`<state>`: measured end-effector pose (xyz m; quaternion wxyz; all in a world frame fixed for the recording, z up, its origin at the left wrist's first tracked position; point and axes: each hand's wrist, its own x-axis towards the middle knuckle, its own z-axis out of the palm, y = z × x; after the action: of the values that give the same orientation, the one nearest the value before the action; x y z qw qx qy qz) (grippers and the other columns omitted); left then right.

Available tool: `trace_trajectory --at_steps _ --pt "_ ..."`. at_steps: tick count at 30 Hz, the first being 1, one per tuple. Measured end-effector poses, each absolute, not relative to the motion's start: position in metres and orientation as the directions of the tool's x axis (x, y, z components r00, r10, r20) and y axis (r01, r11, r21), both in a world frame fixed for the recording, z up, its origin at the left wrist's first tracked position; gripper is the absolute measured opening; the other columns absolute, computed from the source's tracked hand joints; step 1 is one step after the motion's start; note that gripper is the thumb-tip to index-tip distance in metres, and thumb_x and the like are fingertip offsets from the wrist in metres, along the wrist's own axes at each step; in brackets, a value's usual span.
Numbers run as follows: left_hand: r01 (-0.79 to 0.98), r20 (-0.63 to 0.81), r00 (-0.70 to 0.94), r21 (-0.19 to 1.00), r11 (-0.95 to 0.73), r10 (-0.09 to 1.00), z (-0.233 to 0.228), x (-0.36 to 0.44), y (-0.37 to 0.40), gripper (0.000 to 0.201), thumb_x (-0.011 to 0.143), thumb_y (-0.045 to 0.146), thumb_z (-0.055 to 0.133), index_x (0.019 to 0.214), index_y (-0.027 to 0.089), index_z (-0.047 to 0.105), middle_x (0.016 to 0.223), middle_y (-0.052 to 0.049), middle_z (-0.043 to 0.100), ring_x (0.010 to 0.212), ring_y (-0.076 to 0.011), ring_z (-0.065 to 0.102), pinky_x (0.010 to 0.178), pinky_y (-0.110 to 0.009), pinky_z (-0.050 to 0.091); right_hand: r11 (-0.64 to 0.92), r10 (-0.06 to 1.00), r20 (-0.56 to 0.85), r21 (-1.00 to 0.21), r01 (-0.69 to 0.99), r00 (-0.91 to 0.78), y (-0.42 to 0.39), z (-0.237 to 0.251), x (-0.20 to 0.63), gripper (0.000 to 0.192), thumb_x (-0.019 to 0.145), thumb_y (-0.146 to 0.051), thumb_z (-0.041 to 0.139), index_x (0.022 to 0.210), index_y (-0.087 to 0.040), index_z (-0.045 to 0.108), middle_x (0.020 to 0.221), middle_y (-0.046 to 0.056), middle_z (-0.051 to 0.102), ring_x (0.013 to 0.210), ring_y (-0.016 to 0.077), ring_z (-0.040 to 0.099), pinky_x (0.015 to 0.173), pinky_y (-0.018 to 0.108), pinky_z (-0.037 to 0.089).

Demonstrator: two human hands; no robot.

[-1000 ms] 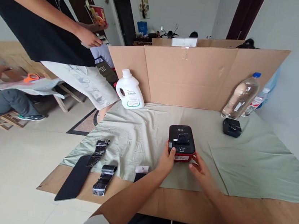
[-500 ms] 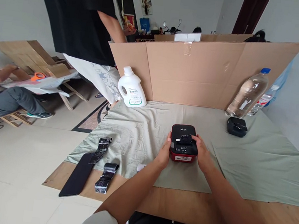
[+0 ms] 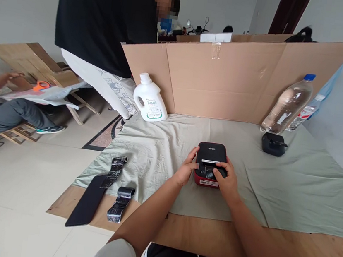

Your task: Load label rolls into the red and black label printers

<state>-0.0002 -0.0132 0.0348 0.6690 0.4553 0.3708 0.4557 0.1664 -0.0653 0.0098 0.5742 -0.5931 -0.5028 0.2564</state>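
A black-and-red label printer (image 3: 213, 150) sits on the pale green cloth in front of me. My left hand (image 3: 188, 168) grips its left side, with the thumb on the top near the slot. My right hand (image 3: 226, 178) is closed at the printer's right front, thumb and forefinger pinched on a short piece of shiny black film (image 3: 207, 173) over the slot. The fingers partly hide the film's right end. Off to the left lie two partly unrolled rolls of similar black film, one (image 3: 114, 172) reaching onto a dark flat panel (image 3: 89, 202) and the other (image 3: 121, 203) beside it.
A cardboard sheet (image 3: 220, 84) stands along the back, with a white detergent jug (image 3: 151, 101) at left. To the right are a large water bottle (image 3: 289, 105), a smaller bottle (image 3: 306, 116) and a small black device (image 3: 273, 144). Two other people are at the left.
My right fingers have moved from the printer's right edge inward over the slot and pinch the film, which now lies flatter. The standing person has bent forward.
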Motion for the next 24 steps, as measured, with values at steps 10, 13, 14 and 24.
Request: trace_trajectory --at_steps 10,13,14,24 --pt "-0.285 -0.053 0.425 0.940 0.189 0.903 0.032 -0.001 -0.001 0.087 0.048 0.015 0.050 0.135 0.025 0.053 0.141 0.000 0.053 0.130 -0.0294 0.046 0.109 -0.043 0.037 0.254 0.871 0.306 -0.950 0.182 0.384 -0.068 0.002 0.162 0.053 0.084 -0.040 0.057 0.134 -0.024 0.047 0.146 0.010 0.045 0.136 0.0261 0.043 0.116 0.049 0.033" --pt "-0.295 -0.066 0.435 0.932 0.211 0.898 0.032 0.000 0.000 0.101 0.049 0.013 0.050 0.147 0.026 0.037 0.140 -0.001 0.054 0.125 -0.0281 0.049 0.106 -0.042 0.039 0.243 0.879 0.284 -0.958 0.154 0.383 -0.068 0.002 0.160 0.060 0.084 -0.039 0.057 0.139 -0.023 0.041 0.145 0.011 0.046 0.134 0.0265 0.045 0.115 0.048 0.035" --pt "-0.295 -0.066 0.438 0.931 0.213 0.896 0.032 0.001 0.000 0.104 0.049 0.013 0.050 0.150 0.027 0.031 0.141 0.000 0.053 0.125 -0.0277 0.049 0.106 -0.042 0.039 0.245 0.881 0.283 -0.959 0.145 0.380 -0.068 0.001 0.160 0.062 0.084 -0.039 0.057 0.141 -0.023 0.039 0.145 0.011 0.046 0.134 0.0266 0.045 0.115 0.048 0.035" --pt "-0.315 -0.020 0.473 0.930 0.191 0.881 0.028 0.001 0.002 0.105 0.052 0.012 0.051 0.152 0.030 0.024 0.146 -0.001 0.047 0.127 -0.0269 0.048 0.102 -0.040 0.040 0.310 0.853 0.345 -0.938 0.153 0.392 -0.063 -0.013 0.162 0.054 0.083 -0.050 0.062 0.129 -0.021 0.054 0.150 0.013 0.043 0.140 0.0316 0.039 0.117 0.055 0.029"
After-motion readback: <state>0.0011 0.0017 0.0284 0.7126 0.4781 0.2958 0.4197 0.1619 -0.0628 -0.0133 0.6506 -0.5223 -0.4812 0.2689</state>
